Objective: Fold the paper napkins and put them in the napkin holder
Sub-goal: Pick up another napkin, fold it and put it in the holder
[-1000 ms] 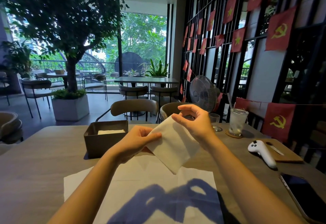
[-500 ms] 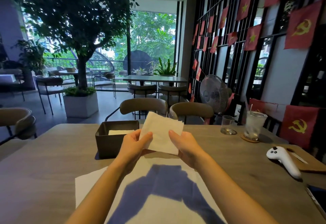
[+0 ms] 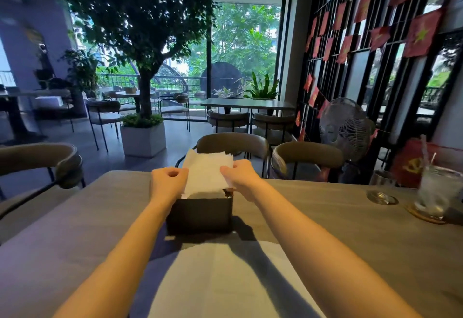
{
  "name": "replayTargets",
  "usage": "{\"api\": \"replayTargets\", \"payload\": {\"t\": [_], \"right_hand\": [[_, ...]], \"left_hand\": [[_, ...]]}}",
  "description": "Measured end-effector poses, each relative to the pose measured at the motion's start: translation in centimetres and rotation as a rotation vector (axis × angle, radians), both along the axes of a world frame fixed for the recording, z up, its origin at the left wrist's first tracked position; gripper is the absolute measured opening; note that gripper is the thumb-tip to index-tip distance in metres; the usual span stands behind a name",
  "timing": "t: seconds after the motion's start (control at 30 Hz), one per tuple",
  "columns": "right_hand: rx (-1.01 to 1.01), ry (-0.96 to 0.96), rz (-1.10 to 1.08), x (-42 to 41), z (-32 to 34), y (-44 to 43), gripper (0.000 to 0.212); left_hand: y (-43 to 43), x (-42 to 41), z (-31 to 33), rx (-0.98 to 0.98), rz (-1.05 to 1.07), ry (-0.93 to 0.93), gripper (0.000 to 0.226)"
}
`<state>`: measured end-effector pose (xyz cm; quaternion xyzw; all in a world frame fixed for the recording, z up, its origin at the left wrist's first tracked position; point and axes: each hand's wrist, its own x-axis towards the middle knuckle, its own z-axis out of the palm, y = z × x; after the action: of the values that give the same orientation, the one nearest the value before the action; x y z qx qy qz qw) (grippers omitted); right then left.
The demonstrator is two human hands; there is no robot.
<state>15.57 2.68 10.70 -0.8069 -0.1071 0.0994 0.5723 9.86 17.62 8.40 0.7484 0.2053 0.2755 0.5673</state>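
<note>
Both hands' grip lowers folded napkin into holder.

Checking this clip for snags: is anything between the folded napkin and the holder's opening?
Nothing visible is. Both the left hand and right hand hold the folded napkin directly over the napkin holder, its lower edge already at the open top. White paper shows inside, but how full it is cannot be told.

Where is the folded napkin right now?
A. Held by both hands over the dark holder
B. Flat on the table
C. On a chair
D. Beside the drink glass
A: the left hand and right hand pinch the napkin at its sides, right above the holder.
</note>
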Motion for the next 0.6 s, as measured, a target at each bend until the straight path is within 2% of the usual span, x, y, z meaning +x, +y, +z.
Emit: {"api": "replayTargets", "payload": {"t": [0.07, 0.1, 0.17, 0.3, 0.47, 0.6], "right_hand": [[-0.053, -0.105, -0.079, 1.2, -0.7, 1.0, 0.028], [-0.088, -0.141, -0.106, 1.6, -1.1, 1.4, 0.025], [-0.196, -0.175, -0.156, 2.1, -1.9, 2.0, 0.014], [-0.459, -0.27, -0.217, 2.8, -3.3, 2.3, 0.021], [-0.719, -0.302, -0.117, 3.6, -3.4, 3.1, 0.019], [-0.882, -0.286, 0.01, 3.1, -2.8, 3.3, 0.019]], "left_hand": [[1.2, 1.1, -0.9, 0.093, 0.036, 0.045, 0.013], [1.6, 1.5, -1.4, 0.156, 0.053, 0.064, 0.008], [2.3, 2.2, -2.2, 0.259, 0.063, 0.106, 0.013], [2.7, 3.0, -2.7, 0.558, 0.024, 0.223, 0.01], [2.8, 3.6, -1.8, 0.826, -0.018, 0.495, 0.017], [3.2, 4.1, -1.7, 0.878, -0.076, 0.655, 0.02]]}}
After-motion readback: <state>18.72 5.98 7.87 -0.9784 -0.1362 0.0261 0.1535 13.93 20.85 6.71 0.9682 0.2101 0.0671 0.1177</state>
